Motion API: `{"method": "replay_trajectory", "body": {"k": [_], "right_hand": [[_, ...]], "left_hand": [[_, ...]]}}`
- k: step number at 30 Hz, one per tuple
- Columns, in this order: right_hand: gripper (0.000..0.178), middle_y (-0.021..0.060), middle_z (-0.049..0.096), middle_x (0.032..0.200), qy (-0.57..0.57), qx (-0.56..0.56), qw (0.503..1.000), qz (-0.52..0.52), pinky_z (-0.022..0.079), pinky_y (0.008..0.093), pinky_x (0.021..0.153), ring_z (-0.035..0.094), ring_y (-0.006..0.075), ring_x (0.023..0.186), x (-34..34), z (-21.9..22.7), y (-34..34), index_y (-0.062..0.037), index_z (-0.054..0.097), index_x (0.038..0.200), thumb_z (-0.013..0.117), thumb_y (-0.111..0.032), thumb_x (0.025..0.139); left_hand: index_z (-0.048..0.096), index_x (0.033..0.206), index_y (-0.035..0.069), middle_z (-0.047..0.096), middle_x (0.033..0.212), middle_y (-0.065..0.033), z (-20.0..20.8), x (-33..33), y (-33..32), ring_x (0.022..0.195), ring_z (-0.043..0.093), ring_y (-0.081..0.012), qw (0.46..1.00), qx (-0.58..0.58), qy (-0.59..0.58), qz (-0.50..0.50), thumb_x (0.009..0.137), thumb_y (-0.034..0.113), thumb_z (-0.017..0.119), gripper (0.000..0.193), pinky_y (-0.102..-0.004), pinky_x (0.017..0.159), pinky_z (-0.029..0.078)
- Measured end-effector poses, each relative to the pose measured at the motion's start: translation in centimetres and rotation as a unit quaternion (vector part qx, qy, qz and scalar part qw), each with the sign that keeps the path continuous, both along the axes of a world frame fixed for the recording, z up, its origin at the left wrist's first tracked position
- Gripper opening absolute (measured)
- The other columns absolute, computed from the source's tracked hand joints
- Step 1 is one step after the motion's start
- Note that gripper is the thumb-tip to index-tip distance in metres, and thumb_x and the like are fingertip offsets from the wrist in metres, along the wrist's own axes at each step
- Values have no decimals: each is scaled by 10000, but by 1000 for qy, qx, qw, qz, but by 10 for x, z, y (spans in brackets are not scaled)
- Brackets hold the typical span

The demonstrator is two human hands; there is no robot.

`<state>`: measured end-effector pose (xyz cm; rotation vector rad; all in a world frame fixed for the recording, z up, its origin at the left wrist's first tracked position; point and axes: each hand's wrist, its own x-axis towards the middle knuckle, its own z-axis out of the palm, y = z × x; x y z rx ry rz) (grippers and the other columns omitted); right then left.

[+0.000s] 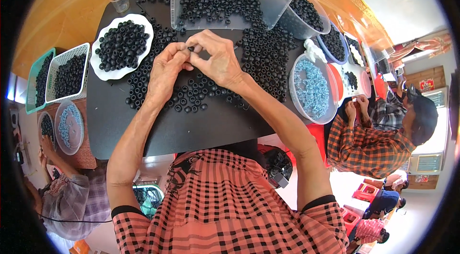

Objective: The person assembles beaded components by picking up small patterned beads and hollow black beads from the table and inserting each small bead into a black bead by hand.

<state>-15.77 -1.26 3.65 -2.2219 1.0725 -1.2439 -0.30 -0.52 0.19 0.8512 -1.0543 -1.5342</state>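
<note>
Both my hands meet above the middle of the dark table (pixel 143 132). A small black bead-like piece (pixel 190 48) shows between the fingertips. My right hand (pixel 215 60) pinches it between thumb and forefinger. My left hand (pixel 165 69) is closed too, its fingertips pressed up against the right ones; whatever lies inside them is hidden. Under and around the hands spread many loose black ring-shaped pieces (pixel 191 93), each with a round hole. More of them heap up behind a clear plastic bin (pixel 230 22) at the table's far side.
Left of my hands stands a white scalloped plate (pixel 108 73) of black pieces, with a small clear cup (pixel 120 0) beyond. At right sit a round tub of small blue pieces (pixel 311 89) and a clear tub (pixel 318 12) of black ones. People sit working on both sides.
</note>
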Motion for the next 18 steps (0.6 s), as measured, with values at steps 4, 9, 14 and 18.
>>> {"method": "replay_trajectory", "body": {"k": [4, 9, 14, 18], "right_hand": [[244, 82, 640, 892, -55, 1, 998, 14, 515, 274, 697, 632, 157, 743, 4, 1, 13, -16, 629, 968, 630, 50, 734], [171, 86, 648, 876, -129, 42, 990, -48, 529, 258, 640, 660, 137, 723, -12, -12, 15, 5, 642, 941, 589, 58, 787], [151, 73, 657, 862, -111, 56, 991, -45, 515, 244, 641, 644, 115, 727, -15, -14, 21, 7, 649, 934, 595, 40, 797], [168, 69, 657, 867, -123, 64, 990, -35, 509, 241, 649, 640, 112, 720, -13, -14, 23, 2, 648, 959, 595, 39, 804]], "left_hand": [[604, 1005, 33, 622, 851, 1, 1, 4, -1, 760, 568, -68, 999, 0, 22, -31, 914, 99, 561, 121, -202, 705, 453], [591, 1032, 34, 645, 894, -2, -1, 0, 1, 809, 574, -57, 999, -45, 0, -22, 885, 43, 581, 147, -195, 717, 449], [570, 1053, 28, 597, 863, 30, 5, -6, 9, 762, 512, -20, 989, -98, -111, -6, 851, 1, 604, 207, -178, 660, 412], [569, 1036, 35, 527, 807, 64, 4, -6, 12, 720, 476, -11, 988, -101, -119, -15, 847, 23, 626, 198, -170, 594, 378]]}}
